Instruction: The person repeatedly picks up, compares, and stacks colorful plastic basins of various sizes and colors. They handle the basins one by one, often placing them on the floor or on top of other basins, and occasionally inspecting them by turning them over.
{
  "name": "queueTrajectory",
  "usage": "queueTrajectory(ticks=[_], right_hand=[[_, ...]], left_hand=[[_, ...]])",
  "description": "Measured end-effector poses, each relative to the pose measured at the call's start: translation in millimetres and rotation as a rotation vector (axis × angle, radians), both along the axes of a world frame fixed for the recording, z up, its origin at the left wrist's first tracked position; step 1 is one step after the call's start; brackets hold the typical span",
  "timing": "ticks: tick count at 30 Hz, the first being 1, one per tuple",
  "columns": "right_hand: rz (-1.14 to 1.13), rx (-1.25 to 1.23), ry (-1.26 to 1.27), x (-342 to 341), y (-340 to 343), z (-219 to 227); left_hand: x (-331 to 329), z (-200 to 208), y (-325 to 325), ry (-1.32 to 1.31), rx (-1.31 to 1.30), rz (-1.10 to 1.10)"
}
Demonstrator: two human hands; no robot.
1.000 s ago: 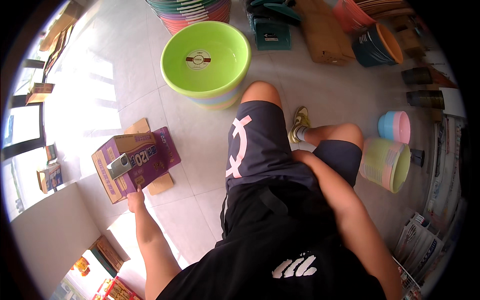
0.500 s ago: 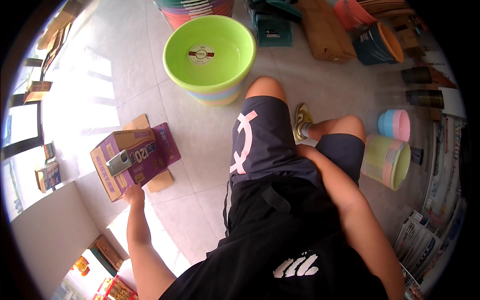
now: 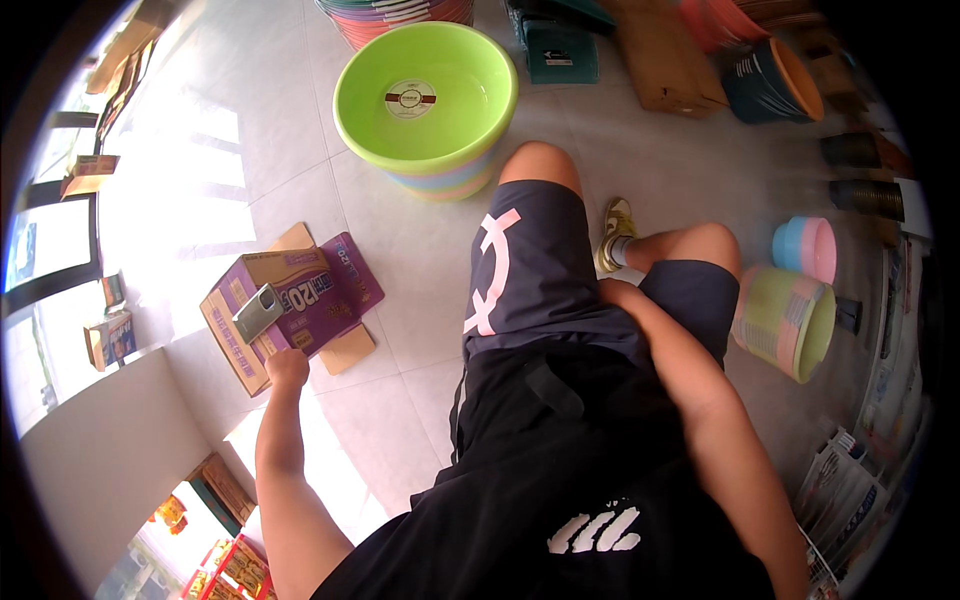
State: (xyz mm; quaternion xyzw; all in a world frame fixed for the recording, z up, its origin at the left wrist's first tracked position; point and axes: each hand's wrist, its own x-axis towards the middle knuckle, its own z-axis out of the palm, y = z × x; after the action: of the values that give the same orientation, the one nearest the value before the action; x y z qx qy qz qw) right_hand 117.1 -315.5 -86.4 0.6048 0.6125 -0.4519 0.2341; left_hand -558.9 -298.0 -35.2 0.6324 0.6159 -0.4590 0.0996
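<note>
Cardboard box (image 3: 298, 322), purple and tan, is lying on the floor (image 3: 420, 320) around nine o'clock from the middle of my view, with a grey phone (image 3: 258, 313) resting on top. My left hand (image 3: 288, 367) is sitting bunched up narrow at the box's six o'clock edge; can't tell if the fingers are really gripping. My right hand (image 3: 622, 293) is resting near three o'clock by my dark shorts (image 3: 540, 260), fingers hidden, so no clue if it's wide or narrow. Imo I'm doing best by bracing the box gently, not tilting it, since the phone could slide. Its flapped end is pointing toward two o'clock, long axis running roughly eight to two.
</note>
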Motion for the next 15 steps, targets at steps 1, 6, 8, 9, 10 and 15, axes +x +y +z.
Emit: queueTrajectory(ticks=[1, 6, 8, 9, 10, 15], right_hand=[[0.003, -0.017, -0.011, 1.0, -0.6, -6.3], [0.010, -0.023, 0.062, -7.4, 11.4, -9.0], [0.005, -0.018, 0.078, -16.9, 19.3, -12.3], [-0.005, -0.007, 0.069, -29.8, 26.9, -12.9], [-0.015, 0.004, 0.062, -43.2, 35.0, -13.3], [-0.006, 0.079, 0.134, -62.5, 62.5, -31.1]], left_hand=[[2.8, 0.9, 0.4, -0.007, -0.003, -0.008], [36.2, 18.3, -4.0, -0.040, -0.036, -0.020], [44.9, 26.3, -4.2, -0.073, -0.048, -0.017], [42.1, 26.9, -1.2, -0.079, -0.047, -0.011], [37.8, 27.1, 1.8, -0.085, -0.045, -0.004], [49.4, 32.5, 8.5, -0.123, -0.089, 0.050]])
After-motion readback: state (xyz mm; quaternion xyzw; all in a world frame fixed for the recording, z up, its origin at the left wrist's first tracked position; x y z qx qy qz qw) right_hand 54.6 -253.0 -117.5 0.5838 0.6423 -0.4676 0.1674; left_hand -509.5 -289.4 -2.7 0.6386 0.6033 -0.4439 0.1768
